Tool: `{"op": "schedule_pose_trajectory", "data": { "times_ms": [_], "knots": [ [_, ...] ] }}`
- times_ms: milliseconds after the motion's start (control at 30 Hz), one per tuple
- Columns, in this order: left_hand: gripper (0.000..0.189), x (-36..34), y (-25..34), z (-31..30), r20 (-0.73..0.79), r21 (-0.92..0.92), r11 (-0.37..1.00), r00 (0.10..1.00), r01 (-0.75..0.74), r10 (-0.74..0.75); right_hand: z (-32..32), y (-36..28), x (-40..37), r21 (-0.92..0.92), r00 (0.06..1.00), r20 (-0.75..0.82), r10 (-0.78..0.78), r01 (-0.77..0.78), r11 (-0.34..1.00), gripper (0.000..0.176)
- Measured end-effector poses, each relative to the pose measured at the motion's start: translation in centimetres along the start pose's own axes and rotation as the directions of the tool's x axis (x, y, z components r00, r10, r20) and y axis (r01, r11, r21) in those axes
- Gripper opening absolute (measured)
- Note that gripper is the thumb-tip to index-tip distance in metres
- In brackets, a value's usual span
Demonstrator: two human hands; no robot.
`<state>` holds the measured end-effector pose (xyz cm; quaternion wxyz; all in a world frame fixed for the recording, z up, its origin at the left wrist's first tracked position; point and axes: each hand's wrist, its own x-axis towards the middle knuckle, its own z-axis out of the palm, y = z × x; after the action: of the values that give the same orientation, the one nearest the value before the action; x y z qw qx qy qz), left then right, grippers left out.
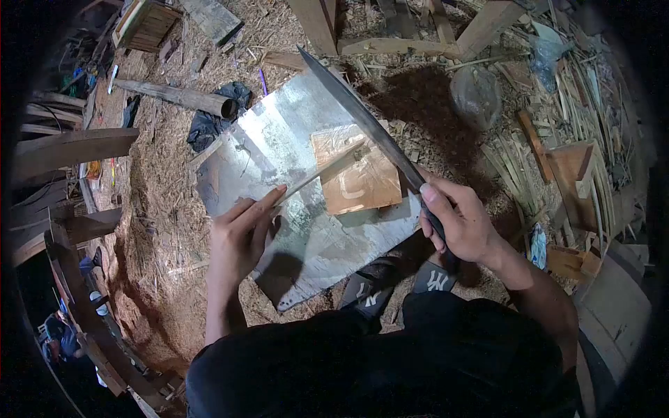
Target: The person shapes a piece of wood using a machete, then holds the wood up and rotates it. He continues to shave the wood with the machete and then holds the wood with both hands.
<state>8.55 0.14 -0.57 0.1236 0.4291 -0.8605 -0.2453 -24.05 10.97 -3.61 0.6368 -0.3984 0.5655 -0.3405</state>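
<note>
A thin strip (317, 175), pinched by the closed fingers of the left hand (240, 237), is propped tip-first on a wooden block (366, 189) on a metal sheet (279, 139), and the knife (355, 104), clenched in the right hand (460, 224), is best drawn along it shallowly, with the strip kept braced.

knife (362, 115) handle mostly hidden inside right hand (463, 226); sandals (435, 281) partly covered
</note>
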Motion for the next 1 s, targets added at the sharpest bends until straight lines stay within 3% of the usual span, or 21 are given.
{"op": "schedule_pose_trajectory", "data": {
  "times_ms": [200,400,533,733,800,900,1000],
  "knots": [
    [0.049,-0.3,-0.2,0.6,0.012,-0.015,0.999,0.999,0.034,-0.034,0.6,0.6,0.5,-0.107,0.994,-0.014,-0.112,0.109,0.988,0.048],
    [0.048,-0.3,-0.3,0.7,0.011,-0.055,0.997,0.998,0.062,-0.062,1.2,0.5,0.6,-0.052,0.979,-0.09,-0.182,0.178,0.983,0.048],
    [0.049,-0.3,-0.3,0.8,0.007,-0.039,0.998,0.999,0.051,-0.051,1.1,0.6,0.9,-0.152,0.992,-0.073,-0.099,0.087,0.985,0.049],
    [0.048,-0.1,-0.1,0.6,0.023,-0.048,0.996,0.997,0.071,-0.07,1.3,0.5,0.7,-0.026,0.987,-0.095,-0.13,0.128,0.991,0.05],
    [0.048,-0.2,0.0,0.5,0.026,-0.043,0.997,0.997,0.068,-0.067,1.3,1.9,1.4,-0.182,0.978,-0.106,-0.179,0.158,0.971,0.049],
    [0.047,-0.1,-0.2,0.7,0.026,-0.038,0.998,0.998,0.057,-0.056,1.3,1.2,1.3,-0.236,0.967,-0.109,-0.23,0.199,0.951,0.048],
    [0.047,-0.1,-0.3,0.8,0.021,-0.036,0.998,0.998,0.06,-0.059,1.2,0.1,0.6,-0.122,0.977,-0.133,-0.167,0.151,0.981,0.048]
  ]
}}
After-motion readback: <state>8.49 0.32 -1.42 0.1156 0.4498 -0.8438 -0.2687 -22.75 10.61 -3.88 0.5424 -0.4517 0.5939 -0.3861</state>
